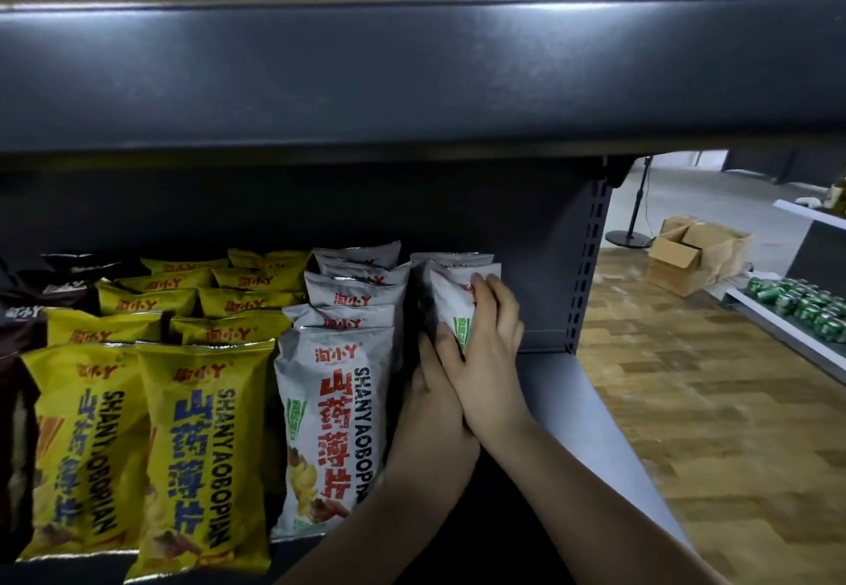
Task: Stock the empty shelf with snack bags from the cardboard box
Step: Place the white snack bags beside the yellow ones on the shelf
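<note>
Head view of a dark shelf (609,429) under a deep upper shelf (412,76) that hides the back wall in shadow. At the shelf's left edge, dark brown bags (18,337) are cut off by the frame and their print is hard to make out. Next come two rows of yellow bags (201,452), standing upright one behind another, the front pair reaching the shelf's front edge. To their right stands one row of white snack bags (329,429) with red lettering; only the front bag shows in full, the rest show their top seams alone.

Just beside that row, nearer the back of the shelf, stands the held white bag (451,305), with more white bags (451,259) behind it (how many cannot be told). The left hand (435,410) lies against its lower left side, thumb on the bag's front; its other fingers are hidden behind the right hand, so the grip cannot be judged. The right hand (490,355) overlaps the left, its fingers (487,291) curled over the bag's front and right edge, gripping it.

The shelf's right end is bare grey metal. Beyond it, on the wooden floor, sits an open cardboard box (696,255); green items (810,305) on a low white rack are blurred.
</note>
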Available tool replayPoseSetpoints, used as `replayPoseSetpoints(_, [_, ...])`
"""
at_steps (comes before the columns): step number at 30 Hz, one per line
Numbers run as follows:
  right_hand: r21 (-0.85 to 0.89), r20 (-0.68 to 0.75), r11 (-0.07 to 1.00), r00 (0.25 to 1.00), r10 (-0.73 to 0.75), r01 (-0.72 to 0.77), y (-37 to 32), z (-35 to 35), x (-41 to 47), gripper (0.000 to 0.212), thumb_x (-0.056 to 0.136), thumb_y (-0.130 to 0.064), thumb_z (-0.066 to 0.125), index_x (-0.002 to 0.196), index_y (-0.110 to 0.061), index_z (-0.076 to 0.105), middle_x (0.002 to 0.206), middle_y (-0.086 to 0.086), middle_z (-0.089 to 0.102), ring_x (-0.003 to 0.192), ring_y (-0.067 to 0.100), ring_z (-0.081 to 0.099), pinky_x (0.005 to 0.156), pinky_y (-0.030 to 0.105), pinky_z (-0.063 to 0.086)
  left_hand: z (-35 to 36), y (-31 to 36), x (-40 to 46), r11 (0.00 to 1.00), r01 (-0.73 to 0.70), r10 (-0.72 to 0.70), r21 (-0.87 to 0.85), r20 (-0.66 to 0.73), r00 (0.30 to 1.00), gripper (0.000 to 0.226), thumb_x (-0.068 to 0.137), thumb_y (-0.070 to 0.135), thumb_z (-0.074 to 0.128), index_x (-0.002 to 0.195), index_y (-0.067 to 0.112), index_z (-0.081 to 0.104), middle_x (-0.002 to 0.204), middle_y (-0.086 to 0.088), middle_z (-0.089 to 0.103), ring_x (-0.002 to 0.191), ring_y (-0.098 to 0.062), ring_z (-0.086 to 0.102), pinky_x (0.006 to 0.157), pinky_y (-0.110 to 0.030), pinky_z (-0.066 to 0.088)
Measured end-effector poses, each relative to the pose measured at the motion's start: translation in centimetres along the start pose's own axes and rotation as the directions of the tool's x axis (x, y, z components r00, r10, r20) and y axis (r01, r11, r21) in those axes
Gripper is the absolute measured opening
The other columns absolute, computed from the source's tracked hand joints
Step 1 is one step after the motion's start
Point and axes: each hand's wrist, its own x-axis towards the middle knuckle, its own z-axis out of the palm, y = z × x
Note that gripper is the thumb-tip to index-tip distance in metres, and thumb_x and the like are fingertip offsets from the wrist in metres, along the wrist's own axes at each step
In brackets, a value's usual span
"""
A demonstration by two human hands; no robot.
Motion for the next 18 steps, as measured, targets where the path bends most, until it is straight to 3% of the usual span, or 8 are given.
replayPoseSetpoints(2, [-0.018,0.077,1.0,0.997,0.022,-0.021,0.1,-0.1,0.2,0.064,0.096,-0.042,0.04,0.152,-0.024,0.013,0.157,-0.003,0.003,0.138,0.009,0.006,0.109,0.021,0.009,0.4,-0.2,0.0,0.998,0.012,-0.016,-0.067,-0.057,0.998,0.081,0.091,0.013,0.054,0.15,0.018,-0.002,0.157,-0.005,0.011,0.143,-0.021,0.02,0.114,-0.03,0.023])
replayPoseSetpoints(4, [-0.054,0.151,0.998,0.989,-0.012,0.02,0.3,-0.4,0.2,0.06,0.096,-0.048,0.027,0.151,-0.036,0.008,0.157,-0.012,-0.006,0.14,0.006,-0.003,0.114,0.03,0.009,0.7,-0.7,0.3,0.991,0.044,-0.054,-0.125,-0.077,0.996,0.077,0.088,0.03,0.047,0.15,0.024,0.003,0.156,-0.002,0.019,0.141,-0.019,0.026,0.113,-0.032,0.028])
replayPoseSetpoints(6, [0.016,0.207,1.0,0.978,-0.024,0.021,0.2,-0.8,0.2,0.054,0.101,-0.034,0.032,0.149,-0.043,0.009,0.156,-0.019,-0.009,0.14,0.003,-0.005,0.116,0.03,0.012,1.6,-1.6,0.9,0.989,0.101,-0.109,-0.105,-0.079,0.991,0.079,0.079,0.046,0.03,0.15,0.026,0.005,0.153,-0.005,0.027,0.138,-0.019,0.033,0.112,-0.037,0.032])
replayPoseSetpoints(8, [0.095,0.178,0.996,0.984,-0.014,-0.003,0.3,-0.9,0.0,0.067,0.098,-0.023,0.047,0.15,-0.04,0.007,0.155,-0.017,-0.009,0.14,0.0,-0.002,0.11,0.018,0.015,2.7,-2.4,1.7,0.981,0.163,-0.142,0.103,-0.189,0.972,0.074,0.084,0.04,0.019,0.151,0.009,0.013,0.146,-0.015,0.038,0.131,-0.024,0.043,0.11,-0.037,0.034])
replayPoseSetpoints(10, [0.14,0.128,0.989,0.992,0.023,-0.041,0.8,-0.8,-0.1,0.084,0.092,-0.023,0.06,0.15,-0.036,0.0,0.156,-0.011,-0.007,0.141,0.001,0.002,0.108,0.015,0.016,3.2,-2.6,2.4,0.969,0.215,-0.169,0.123,-0.308,0.936,0.067,0.089,0.037,0.023,0.146,0.001,0.025,0.138,-0.015,0.049,0.124,-0.022,0.052,0.107,-0.035,0.038])
replayPoseSetpoints(15, [0.158,0.145,0.961,0.968,0.206,-0.228,1.2,-0.1,0.4,0.095,0.089,-0.032,0.063,0.152,-0.019,-0.006,0.156,0.004,0.001,0.145,0.019,0.011,0.11,0.022,0.019,3.5,-1.6,1.4,0.994,0.111,-0.105,0.011,-0.241,0.965,0.077,0.091,0.045,0.04,0.15,0.013,0.003,0.15,-0.008,0.03,0.136,-0.018,0.034,0.111,-0.038,0.033])
replayPoseSetpoints(18, [0.145,0.162,0.944,0.948,0.273,-0.297,1.5,0.1,0.8,0.094,0.088,-0.036,0.064,0.152,-0.018,-0.002,0.152,0.008,0.011,0.141,0.021,0.016,0.106,0.022,0.02,3.9,-1.7,1.5,0.988,0.052,-0.006,0.149,-0.294,0.956,0.081,0.089,0.038,0.046,0.149,0.01,-0.002,0.153,-0.015,0.024,0.14,-0.025,0.03,0.113,-0.038,0.03])
